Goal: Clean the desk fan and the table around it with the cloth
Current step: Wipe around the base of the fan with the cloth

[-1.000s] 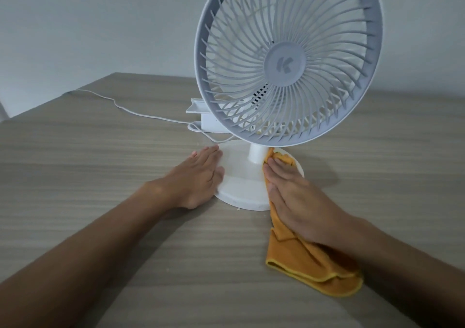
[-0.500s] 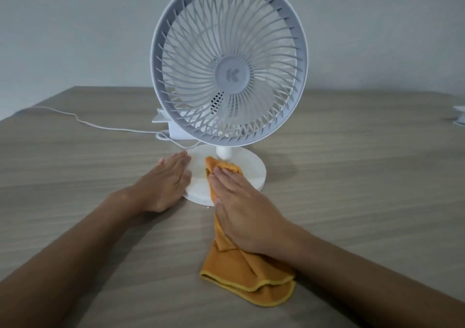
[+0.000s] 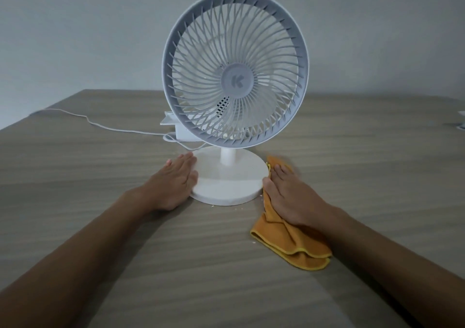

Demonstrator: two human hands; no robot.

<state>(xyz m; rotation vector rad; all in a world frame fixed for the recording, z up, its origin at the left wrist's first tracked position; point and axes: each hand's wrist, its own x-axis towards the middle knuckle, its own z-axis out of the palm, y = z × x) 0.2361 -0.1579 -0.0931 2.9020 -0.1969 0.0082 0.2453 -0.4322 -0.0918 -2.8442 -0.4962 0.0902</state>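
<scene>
Fan (image 3: 235, 80) upright mid-tabletop (image 3: 75, 176), grille facing camera, round white base (image 3: 226, 184) flat on wood. Left hand (image 3: 173, 181) flat, fingers straight and together, pressed against base's left edge, holding nothing. Right hand (image 3: 289, 196) flat, fingers extended, pressing orange cloth (image 3: 297, 247) onto tabletop just beside base's right edge; cloth bunched, trailing under wrist toward camera. White cable (image 3: 100, 125) runs left from white box (image 3: 181, 131) behind fan. Few pale crumbs near base's front edge.
</scene>
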